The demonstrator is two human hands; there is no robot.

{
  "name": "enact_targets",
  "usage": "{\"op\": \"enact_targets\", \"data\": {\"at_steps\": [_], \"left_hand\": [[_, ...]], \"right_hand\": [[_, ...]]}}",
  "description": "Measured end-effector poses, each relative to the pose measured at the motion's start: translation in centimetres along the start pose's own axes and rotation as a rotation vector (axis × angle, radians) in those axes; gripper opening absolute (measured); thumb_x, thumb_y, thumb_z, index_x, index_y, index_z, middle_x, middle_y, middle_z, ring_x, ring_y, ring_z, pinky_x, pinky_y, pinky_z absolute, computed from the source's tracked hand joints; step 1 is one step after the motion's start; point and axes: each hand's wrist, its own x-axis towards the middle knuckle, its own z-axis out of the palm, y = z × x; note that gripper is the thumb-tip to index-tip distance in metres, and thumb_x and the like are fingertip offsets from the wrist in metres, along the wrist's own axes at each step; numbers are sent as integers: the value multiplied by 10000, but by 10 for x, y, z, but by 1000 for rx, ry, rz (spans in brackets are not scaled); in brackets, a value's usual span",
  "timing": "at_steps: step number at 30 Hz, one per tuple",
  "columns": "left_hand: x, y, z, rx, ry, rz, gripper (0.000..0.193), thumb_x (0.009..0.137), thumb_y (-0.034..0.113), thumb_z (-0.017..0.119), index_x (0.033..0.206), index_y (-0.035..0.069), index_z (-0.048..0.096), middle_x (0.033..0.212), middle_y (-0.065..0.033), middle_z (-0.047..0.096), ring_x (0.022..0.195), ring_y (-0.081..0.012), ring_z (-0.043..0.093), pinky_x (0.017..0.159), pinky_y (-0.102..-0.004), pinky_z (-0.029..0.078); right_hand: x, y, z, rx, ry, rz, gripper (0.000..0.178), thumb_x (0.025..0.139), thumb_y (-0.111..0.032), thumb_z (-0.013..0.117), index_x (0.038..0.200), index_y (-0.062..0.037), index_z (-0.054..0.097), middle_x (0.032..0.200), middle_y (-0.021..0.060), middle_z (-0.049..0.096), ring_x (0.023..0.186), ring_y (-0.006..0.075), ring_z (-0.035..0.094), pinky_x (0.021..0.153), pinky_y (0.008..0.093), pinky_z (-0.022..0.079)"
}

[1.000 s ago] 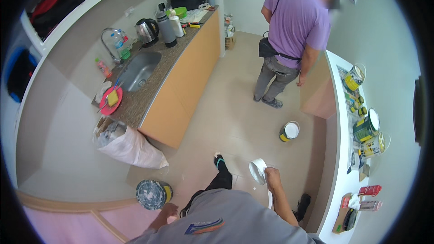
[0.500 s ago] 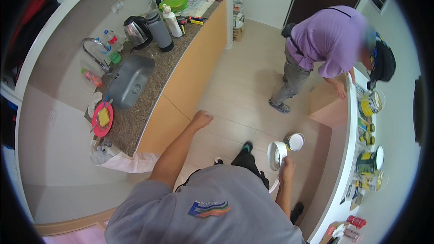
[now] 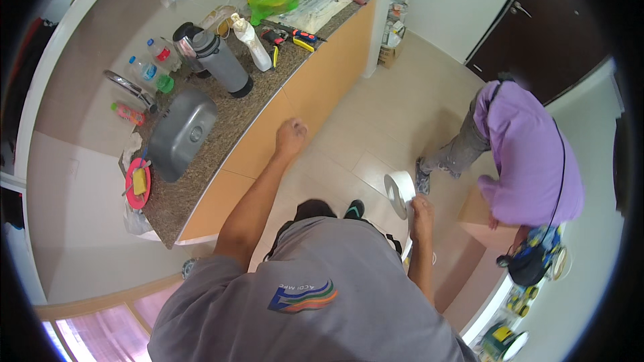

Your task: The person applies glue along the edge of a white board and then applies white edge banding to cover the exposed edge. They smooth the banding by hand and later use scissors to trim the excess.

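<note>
My right hand [image 3: 422, 220] is closed on the edge of a roll of white tape [image 3: 406, 189], held out in front of my right side. A loose end of the tape hangs below that hand. My left hand [image 3: 292, 138] is raised in front of the counter's cupboard doors [image 3: 245, 154], its fingers curled in. I see nothing between those fingers. On the counter beyond it stand a grey flask [image 3: 225, 67] and a white squeeze bottle [image 3: 251, 43].
The granite counter [image 3: 184, 194] with a steel sink [image 3: 171, 141] runs along my left. Pliers [image 3: 274, 37] and other hand tools lie near its edge. A co-worker in a purple shirt [image 3: 530, 154] bends over a low white ledge with paint cans [image 3: 503, 340]. A dark door [image 3: 543, 27] is at the far right.
My view has shifted forward and turned right. The co-worker now bends lower over the ledge. My right hand still holds the tape roll; my left hand reaches farther ahead, fingers still curled.
</note>
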Motion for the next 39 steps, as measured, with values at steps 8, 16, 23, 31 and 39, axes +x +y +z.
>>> {"op": "enact_targets", "data": {"at_steps": [8, 16, 23, 31, 39], "left_hand": [[166, 64, -16, 360, 459, 19, 527, 922, 398, 679, 1169, -64, 615, 1297, -270, 519, 1257, -440, 464, 1091, -543, 358], [251, 60, 15, 625, 587, -57, 651, 918, 513, 642, 1275, -26, 564, 1386, -292, 458, 1311, -483, 406, 1076, -650, 292], [290, 56, 16, 580, 477, -236, 822, 903, 623, 609, 1429, 10, 459, 1519, -286, 326, 1420, -509, 273, 1095, -734, 184], [315, 80, 24, 492, 403, -529, 1132, 765, 694, 722, 1595, 113, 216, 1585, -298, 157, 1482, -540, 118, 1128, -747, 108], [319, 117, 34, 521, 407, -825, 1218, 709, 666, 781, 1616, 140, 162, 1576, -319, 197, 1456, -516, 205, 1123, -673, 220]], "right_hand": [[171, -78, 52, -70, -226, -66, 183, 832, -120, 604, 692, -4, 580, 873, 51, 572, 821, 142, 500, 760, 284, 384], [303, -116, 84, -187, -358, -139, 148, 859, -62, 584, 737, 19, 608, 949, 53, 617, 920, 140, 531, 843, 285, 395], [388, -150, 131, -159, -387, -39, 151, 874, -91, 607, 773, 20, 618, 1028, 46, 620, 966, 134, 528, 915, 282, 388], [481, -198, 212, -249, -677, 3, 153, 864, -110, 604, 818, 30, 647, 1101, 67, 610, 959, 149, 542, 873, 280, 402], [573, -229, 269, -350, -1069, 11, 151, 891, -70, 574, 801, 42, 620, 1047, 66, 617, 936, 135, 541, 859, 264, 398]]}}
